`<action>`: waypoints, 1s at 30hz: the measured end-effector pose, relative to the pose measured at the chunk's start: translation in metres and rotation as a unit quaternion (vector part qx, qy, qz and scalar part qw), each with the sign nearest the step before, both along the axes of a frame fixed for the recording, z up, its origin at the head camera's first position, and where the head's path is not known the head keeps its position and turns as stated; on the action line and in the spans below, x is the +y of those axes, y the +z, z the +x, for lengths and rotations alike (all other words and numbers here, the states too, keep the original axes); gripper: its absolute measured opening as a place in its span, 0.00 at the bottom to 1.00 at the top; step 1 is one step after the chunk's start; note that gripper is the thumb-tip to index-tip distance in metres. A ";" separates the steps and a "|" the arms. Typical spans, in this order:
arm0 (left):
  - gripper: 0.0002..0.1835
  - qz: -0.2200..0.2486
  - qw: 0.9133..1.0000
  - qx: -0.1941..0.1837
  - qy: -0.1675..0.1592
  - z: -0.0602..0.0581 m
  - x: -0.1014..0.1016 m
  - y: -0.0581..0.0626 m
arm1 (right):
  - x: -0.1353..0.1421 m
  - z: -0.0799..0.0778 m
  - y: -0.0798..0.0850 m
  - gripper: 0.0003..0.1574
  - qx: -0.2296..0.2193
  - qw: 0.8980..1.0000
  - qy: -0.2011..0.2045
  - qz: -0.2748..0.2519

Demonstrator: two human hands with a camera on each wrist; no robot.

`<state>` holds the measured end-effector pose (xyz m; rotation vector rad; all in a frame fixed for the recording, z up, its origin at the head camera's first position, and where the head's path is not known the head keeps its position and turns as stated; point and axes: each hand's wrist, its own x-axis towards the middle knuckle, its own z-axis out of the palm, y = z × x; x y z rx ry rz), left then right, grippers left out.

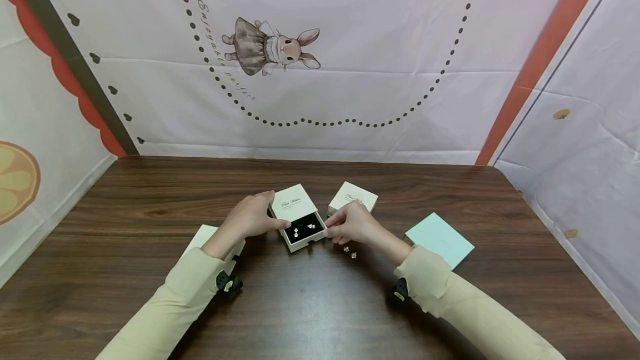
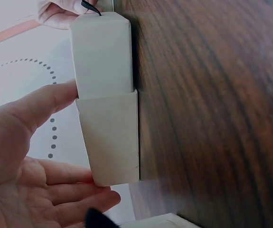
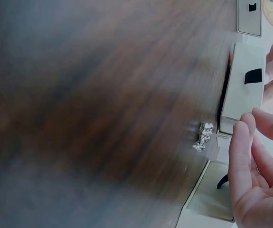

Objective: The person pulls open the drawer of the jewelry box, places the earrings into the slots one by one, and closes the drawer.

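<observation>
A white jewelry box (image 1: 294, 202) with printed lettering stands on the table, its drawer (image 1: 302, 244) partly out. On the drawer's black lining sit small sparkly earrings (image 1: 296, 233). My left hand (image 1: 253, 215) holds the box from its left side, the thumb at the drawer edge and the fingers (image 2: 74, 199) along the back end. At the drawer's right front corner my right hand (image 1: 356, 224) has its thumb and fingertips (image 3: 247, 119) pinched together; whatever lies between them is mostly hidden. Two more sparkly earrings (image 3: 203, 137) lie on the wood near the right hand.
Behind the right hand is a second white box (image 1: 352, 196). Another white box (image 1: 200, 235) lies partly under the left forearm. A mint-green box (image 1: 440, 240) rests right of the right wrist on the dark wooden table (image 1: 310, 315). A patterned cloth (image 1: 350, 32) hangs behind.
</observation>
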<state>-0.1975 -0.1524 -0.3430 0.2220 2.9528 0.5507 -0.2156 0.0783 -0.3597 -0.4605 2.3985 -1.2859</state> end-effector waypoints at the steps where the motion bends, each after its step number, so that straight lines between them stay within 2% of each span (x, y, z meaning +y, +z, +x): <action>1: 0.45 -0.001 1.000 -0.001 0.000 0.000 0.000 0.000 | 0.000 0.000 0.000 0.10 0.001 1.000 0.000 0.000; 21: 0.47 0.009 1.000 -0.004 -0.006 -0.001 -0.002 0.001 | -0.012 -0.001 0.000 0.08 0.030 0.998 -0.043 0.024; 30: 0.51 0.017 1.000 -0.010 0.001 -0.001 -0.003 0.001 | -0.020 -0.002 0.000 0.08 0.083 0.995 -0.044 0.042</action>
